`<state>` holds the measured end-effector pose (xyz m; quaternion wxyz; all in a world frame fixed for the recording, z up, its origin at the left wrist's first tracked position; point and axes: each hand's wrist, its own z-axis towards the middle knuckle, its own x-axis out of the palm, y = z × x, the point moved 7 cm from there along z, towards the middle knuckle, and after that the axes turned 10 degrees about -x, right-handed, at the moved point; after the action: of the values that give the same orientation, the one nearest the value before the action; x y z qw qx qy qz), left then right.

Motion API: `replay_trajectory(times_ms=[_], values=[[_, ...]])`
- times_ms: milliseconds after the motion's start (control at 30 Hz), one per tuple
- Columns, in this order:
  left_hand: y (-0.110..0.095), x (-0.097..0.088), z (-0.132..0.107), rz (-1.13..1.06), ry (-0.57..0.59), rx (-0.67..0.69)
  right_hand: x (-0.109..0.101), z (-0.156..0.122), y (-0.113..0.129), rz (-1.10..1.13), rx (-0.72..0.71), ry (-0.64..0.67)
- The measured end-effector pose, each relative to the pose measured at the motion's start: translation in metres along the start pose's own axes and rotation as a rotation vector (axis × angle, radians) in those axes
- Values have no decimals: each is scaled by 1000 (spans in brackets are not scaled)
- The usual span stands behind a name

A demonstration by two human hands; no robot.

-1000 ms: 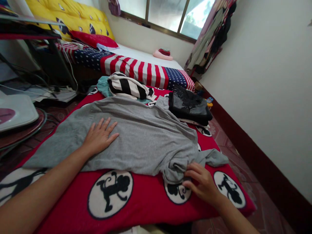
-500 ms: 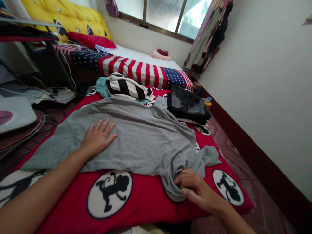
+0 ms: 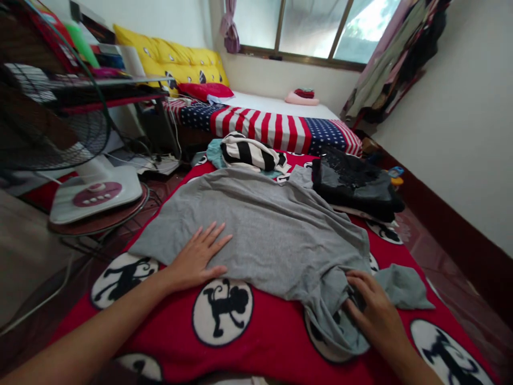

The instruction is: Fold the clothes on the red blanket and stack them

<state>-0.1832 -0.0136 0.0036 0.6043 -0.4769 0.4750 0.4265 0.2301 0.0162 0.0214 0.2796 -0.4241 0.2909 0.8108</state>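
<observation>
Pale walls [image 3: 473, 139] enclose a room where a bed with a red, white and blue stars-and-stripes cover [image 3: 260, 125] stands beyond the far edge of a surface draped in red monkey-print cloth [image 3: 274, 329]. Across that surface lies a grey knit garment [image 3: 264, 224], its long axis running from the left edge toward the right, its smoother body leftward and its rumpled end near the right. Close to the right edge, farther back, sits a folded stack of black and dark-grey clothing [image 3: 355, 182]. Left hand [image 3: 200, 258] rests wide and flat on the garment's near left part, fingers spread. Right hand [image 3: 372, 307] is nearer the rumpled end, with the bunched fold touching its fingertips on their left; its fingers are curled and narrow, though whether they pinch the cloth cannot be told. Smallest, a loose grey flap [image 3: 406, 289] extends past it toward the right edge.
</observation>
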Motion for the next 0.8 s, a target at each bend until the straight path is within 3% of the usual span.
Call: replay_trajectory(times_ms=[133,300,400,567,700,800], values=[[-5,-10,-27,-101,57,122,2,8,-2,-75,-59,-18],[22,-25,-39,-126,-141,63,-7,12,-1,-77,-129,-36],[39,-35,-40,-112,-197,39,-28,12,-10,-9,-77,-76],[50,-59,-43,-127,-191,66,-69,11,-25,68,-38,-79],[43,-73,-49,-165,-122,57,-79,9,-31,33,-31,-26],[26,-67,-53,-153,96,33,-62,8,-31,46,3,178]])
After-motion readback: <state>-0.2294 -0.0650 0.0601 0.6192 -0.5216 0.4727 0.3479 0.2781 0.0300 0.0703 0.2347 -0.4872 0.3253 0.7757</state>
